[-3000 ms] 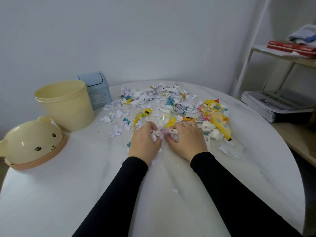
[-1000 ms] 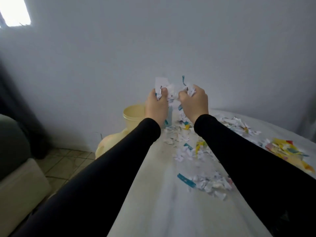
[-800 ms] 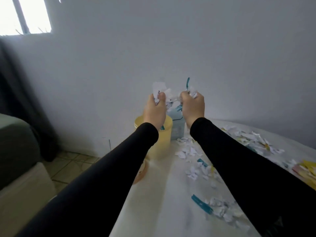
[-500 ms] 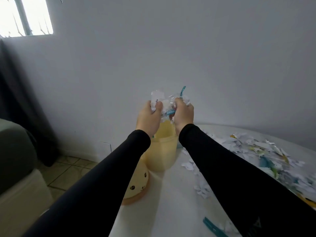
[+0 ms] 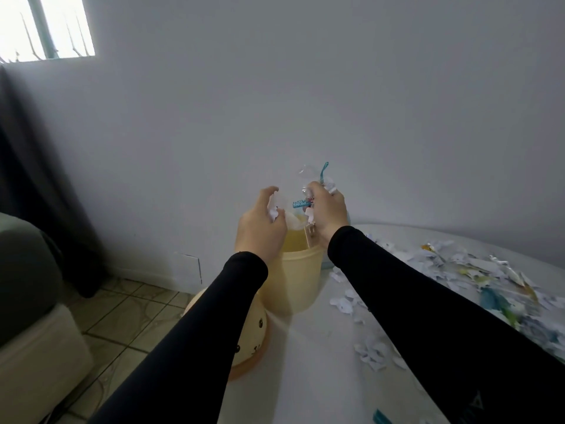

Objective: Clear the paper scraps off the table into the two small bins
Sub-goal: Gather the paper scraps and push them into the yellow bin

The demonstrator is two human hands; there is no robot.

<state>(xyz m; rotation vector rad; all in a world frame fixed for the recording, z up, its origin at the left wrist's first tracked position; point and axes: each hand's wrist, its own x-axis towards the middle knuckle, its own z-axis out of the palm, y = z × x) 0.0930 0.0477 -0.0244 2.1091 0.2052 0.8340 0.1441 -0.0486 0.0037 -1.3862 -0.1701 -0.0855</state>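
Since half a second ago my hands parted over the yellow bin (image 5: 301, 270): left hand (image 5: 260, 228) loosening, right hand (image 5: 328, 214) gripping the held scraps (image 5: 308, 191), many loose scraps (image 5: 458, 270) left on the tabletop (image 5: 321, 377) at right.

Both arms reach forward in long black sleeves, the forearms converging toward the round pale-yellow plastic bin (image 5: 298, 272), which serves as the landmark. The left hand (image 5: 261, 228) hovers over the bin's left rim, back of the hand toward the camera, fingers loosely spread and curved with the thumb lifted apart, and a few white bits of paper lie against its palm. The right hand (image 5: 328, 211) is held above the bin's right rim, slightly higher than the left, fingers curled tight round a bunch of crumpled white and blue paper scraps (image 5: 312, 191).
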